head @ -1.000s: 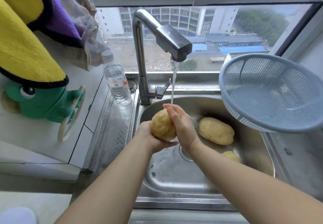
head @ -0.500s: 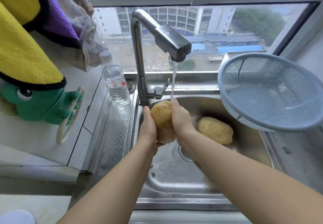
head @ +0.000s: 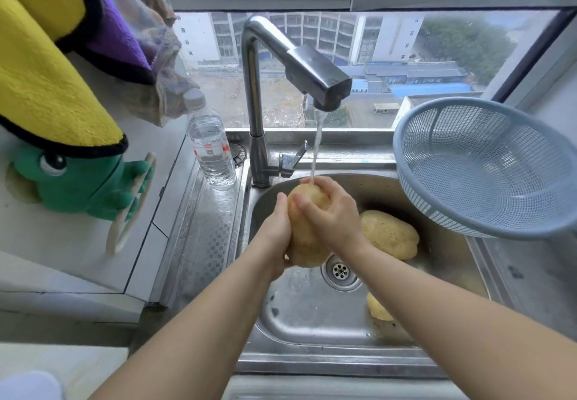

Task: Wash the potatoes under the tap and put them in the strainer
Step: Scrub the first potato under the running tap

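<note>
Both my hands hold one large yellow potato (head: 304, 237) upright over the steel sink (head: 312, 321). My left hand (head: 274, 234) grips its left side; my right hand (head: 331, 215) wraps its top and right side. Water runs from the chrome tap (head: 315, 77) onto the potato's top. A second potato (head: 388, 234) lies in the sink to the right. A third potato (head: 377, 307) shows partly under my right forearm. The pale blue strainer (head: 487, 165) sits tilted and empty on the right counter edge.
A water bottle (head: 210, 149) stands left of the tap base. A green frog towel holder (head: 78, 181) with yellow and purple cloths hangs on the left wall. The sink drain (head: 340, 271) lies below the held potato. A window spans the back.
The held potato has turned upright and risen into the water stream. My right hand has slid from its right side up over its top.
</note>
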{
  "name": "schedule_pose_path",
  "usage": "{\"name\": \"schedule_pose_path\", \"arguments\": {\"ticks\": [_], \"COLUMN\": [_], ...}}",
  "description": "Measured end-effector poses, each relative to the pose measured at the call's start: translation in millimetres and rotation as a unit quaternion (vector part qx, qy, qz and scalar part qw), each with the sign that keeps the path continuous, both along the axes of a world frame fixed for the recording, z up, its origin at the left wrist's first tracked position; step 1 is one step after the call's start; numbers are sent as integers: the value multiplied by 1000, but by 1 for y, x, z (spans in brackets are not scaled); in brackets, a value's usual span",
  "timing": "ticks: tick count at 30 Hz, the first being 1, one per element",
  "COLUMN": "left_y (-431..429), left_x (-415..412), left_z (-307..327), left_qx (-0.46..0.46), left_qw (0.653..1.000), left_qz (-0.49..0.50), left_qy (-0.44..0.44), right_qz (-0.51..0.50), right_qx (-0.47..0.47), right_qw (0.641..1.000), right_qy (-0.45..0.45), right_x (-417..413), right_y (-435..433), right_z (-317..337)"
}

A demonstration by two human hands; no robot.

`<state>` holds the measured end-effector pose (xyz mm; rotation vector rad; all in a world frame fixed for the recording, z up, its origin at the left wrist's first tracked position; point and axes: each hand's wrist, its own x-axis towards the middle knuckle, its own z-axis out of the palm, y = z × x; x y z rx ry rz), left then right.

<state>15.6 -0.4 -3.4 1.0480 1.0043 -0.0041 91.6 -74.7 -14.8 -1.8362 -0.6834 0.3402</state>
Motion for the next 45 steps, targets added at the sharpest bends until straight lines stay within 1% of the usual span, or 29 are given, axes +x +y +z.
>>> {"name": "schedule_pose_path", "arguments": {"ticks": [2, 3, 5, 7, 9, 11, 13, 16, 18, 20, 22, 24, 28, 30, 32, 34, 35, 36, 38, 41, 42, 44, 45], "left_y": [-4, -6, -6, -4, -2, -1, 0, 3, 6, 4, 0, -2, -5, -6, -8, -7, -6, -6, -3, -2, -1, 3, 6], "left_x": [2, 2, -1, -4, -2, 0, 2, 2, 2, 3, 4, 4, 1, -5, -11, -12, -11, -8, -1, 5, 7, 11, 13], "left_z": [0, -1, -6, -10, -13, -14, -12, -10, -9, -9, -9, -13, -18, -24, -28, -30, -28, -26, -22, -14, -13, -14, -14], "left_qx": [130, 170, 193, 210, 238, 248, 233, 171, 174, 205, 256, 298, 323, 339, 358, 376, 372, 355, 319, 289, 252, 115, 50], "left_qw": [988, 978, 964, 954, 951, 955, 964, 982, 983, 978, 966, 952, 935, 923, 906, 891, 892, 900, 923, 941, 957, 991, 998], "left_qz": [-30, -61, -116, -151, -150, -121, -98, -62, -39, -27, -28, -28, -49, -78, -130, -178, -189, -188, -156, -140, -118, -46, -27], "left_qy": [-76, -108, -145, -151, -130, -106, -87, -54, -32, -25, -32, -58, -136, -164, -185, -182, -176, -167, -146, -109, -83, -47, -33], "right_qz": [-60, -88, -120, -129, -134, -125, -100, -40, -12, -6, -28, -66, -122, -133, -134, -134, -135, -136, -126, -93, -83, -65, -59], "right_qx": [6, 12, 14, 2, -21, -31, -15, -5, 7, 9, -5, 8, 37, 27, 7, -10, -18, -26, -36, -14, -4, 13, 21], "right_qw": [995, 990, 977, 969, 965, 965, 972, 982, 981, 975, 971, 966, 957, 949, 940, 935, 937, 943, 962, 984, 988, 995, 997], "right_qy": [77, 112, 175, 208, 224, 227, 210, 183, 195, 222, 238, 248, 260, 286, 315, 327, 321, 301, 238, 153, 128, 71, 43], "right_x": [5, 9, 14, 15, 12, 7, 0, -7, -8, -4, -2, 1, 4, 9, 16, 19, 19, 18, 12, 0, -3, -11, -14], "right_y": [-1, -2, -4, -4, -5, -6, -9, -14, -16, -16, -12, -7, 1, 1, -1, -3, -4, -5, -6, -10, -11, -13, -14], "right_z": [0, 0, -1, -3, -2, 1, 5, 5, 4, 3, 3, 2, 1, 2, 1, 1, 0, 0, 1, 5, 5, 3, 2]}}
